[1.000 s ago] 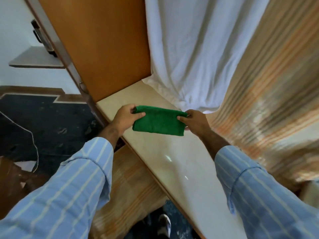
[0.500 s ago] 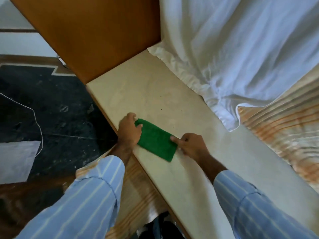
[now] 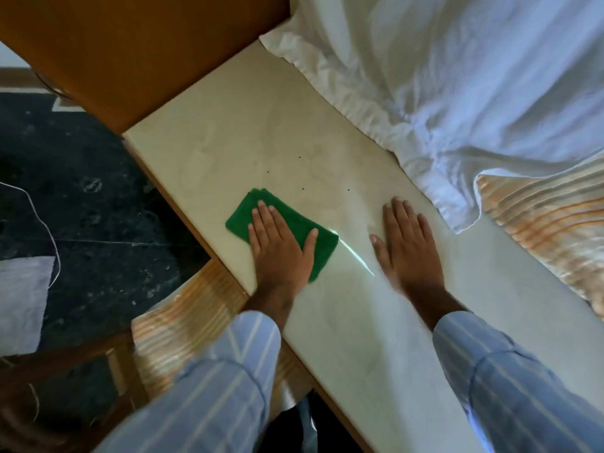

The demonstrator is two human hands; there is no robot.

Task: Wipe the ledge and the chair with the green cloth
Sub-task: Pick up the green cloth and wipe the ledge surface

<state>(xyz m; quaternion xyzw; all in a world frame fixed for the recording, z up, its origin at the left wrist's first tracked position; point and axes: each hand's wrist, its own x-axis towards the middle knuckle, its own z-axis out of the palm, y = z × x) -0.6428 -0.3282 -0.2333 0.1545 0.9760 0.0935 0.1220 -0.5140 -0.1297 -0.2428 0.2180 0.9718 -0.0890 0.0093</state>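
The folded green cloth [image 3: 240, 220] lies flat on the cream stone ledge [image 3: 248, 142], close to its left edge. My left hand [image 3: 281, 246] presses down on the cloth with flat, spread fingers and covers its middle. My right hand [image 3: 408, 246] rests palm down on the bare ledge to the right of the cloth, holding nothing. A dark wooden frame [image 3: 65, 371] at the lower left may be the chair; I cannot tell for sure.
A white curtain [image 3: 441, 76] bunches on the far side of the ledge, with a striped orange curtain [image 3: 549, 230] to its right. An orange-brown wooden panel [image 3: 137, 50] bounds the ledge's far end. Dark floor [image 3: 81, 207] with a thin white cord [image 3: 42, 217] lies left.
The cloth went from held up between both hands to flat on the ledge. My right hand let go and moved right; my left hand now presses on top.
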